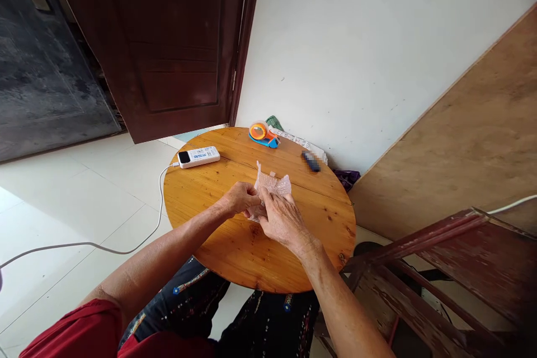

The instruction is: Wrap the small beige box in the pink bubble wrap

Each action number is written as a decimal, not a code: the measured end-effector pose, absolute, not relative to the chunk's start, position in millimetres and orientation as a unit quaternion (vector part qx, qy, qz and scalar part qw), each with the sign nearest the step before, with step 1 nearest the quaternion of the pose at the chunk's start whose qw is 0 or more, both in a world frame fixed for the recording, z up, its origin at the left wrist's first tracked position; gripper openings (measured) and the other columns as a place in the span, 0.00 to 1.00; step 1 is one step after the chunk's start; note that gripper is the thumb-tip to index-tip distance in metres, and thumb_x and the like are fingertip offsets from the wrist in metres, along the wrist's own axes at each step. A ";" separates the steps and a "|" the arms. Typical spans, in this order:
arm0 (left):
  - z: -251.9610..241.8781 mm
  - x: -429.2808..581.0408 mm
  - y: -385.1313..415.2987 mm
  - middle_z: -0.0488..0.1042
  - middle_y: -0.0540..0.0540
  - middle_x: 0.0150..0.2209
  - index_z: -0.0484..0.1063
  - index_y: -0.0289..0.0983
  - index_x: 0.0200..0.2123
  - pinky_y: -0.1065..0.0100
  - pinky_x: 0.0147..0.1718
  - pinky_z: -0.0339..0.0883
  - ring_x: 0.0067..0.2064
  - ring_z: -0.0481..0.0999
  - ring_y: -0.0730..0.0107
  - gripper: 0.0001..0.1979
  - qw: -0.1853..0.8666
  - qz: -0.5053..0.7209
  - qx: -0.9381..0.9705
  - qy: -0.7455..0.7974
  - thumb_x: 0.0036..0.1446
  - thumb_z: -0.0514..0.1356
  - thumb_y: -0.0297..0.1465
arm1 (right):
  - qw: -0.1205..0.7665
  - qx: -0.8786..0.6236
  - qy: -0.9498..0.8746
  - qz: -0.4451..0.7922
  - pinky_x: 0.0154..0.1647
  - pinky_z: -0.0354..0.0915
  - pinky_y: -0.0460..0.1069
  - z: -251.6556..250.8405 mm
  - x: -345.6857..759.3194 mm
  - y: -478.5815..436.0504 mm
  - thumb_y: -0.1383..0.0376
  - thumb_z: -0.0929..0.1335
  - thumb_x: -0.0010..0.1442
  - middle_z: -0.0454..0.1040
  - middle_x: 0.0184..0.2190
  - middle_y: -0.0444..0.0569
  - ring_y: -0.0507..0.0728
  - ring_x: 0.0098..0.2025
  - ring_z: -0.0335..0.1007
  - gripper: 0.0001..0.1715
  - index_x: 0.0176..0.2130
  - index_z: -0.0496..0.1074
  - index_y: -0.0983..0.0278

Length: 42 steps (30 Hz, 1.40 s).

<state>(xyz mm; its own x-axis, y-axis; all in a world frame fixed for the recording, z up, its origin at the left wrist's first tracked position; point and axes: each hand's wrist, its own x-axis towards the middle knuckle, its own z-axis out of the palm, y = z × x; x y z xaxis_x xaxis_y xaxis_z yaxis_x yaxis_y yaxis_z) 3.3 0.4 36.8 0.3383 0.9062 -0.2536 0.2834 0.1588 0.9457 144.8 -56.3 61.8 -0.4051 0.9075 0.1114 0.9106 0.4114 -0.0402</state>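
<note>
A crumpled piece of clear bubble wrap (274, 183) lies on the round wooden table (235, 257) between my hands. My left hand (242, 199) pinches its left edge, with thumb and fingers closed. Over the near part of the wrap lies my right hand (280, 213), its fingers reaching forward and pressing on the plastic. Both hands are close together, fingertips almost touching. Whatever the wrap may hold is hidden under my fingers.
An orange and blue tape dispenser (264, 134) stands at the table's far edge. A white power bank (198, 156) with a cable (159, 196) sits at the left. A blurred dark object (311, 161) lies at the right. A wooden chair (419, 285) stands beside the table.
</note>
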 end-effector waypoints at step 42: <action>43.3 5.6 -16.9 0.72 0.39 0.46 0.81 0.38 0.37 0.62 0.48 0.69 0.48 0.73 0.56 0.10 0.159 0.155 0.900 0.375 0.54 0.60 0.29 | 0.403 -0.713 -0.535 0.206 0.33 0.65 0.51 -1.8 194.5 -61.4 0.56 0.69 0.49 0.75 0.26 0.43 0.58 0.30 0.71 0.41 0.59 0.63 0.67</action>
<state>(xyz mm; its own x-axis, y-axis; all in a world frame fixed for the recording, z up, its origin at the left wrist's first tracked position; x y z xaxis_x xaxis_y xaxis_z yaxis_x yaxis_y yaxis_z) 5.6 -16.9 43.3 0.6708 0.7243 0.1593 0.6258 -0.6681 0.4025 194.5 -61.4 -1.8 0.3429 0.9292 0.1378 0.5973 -0.1025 -0.7954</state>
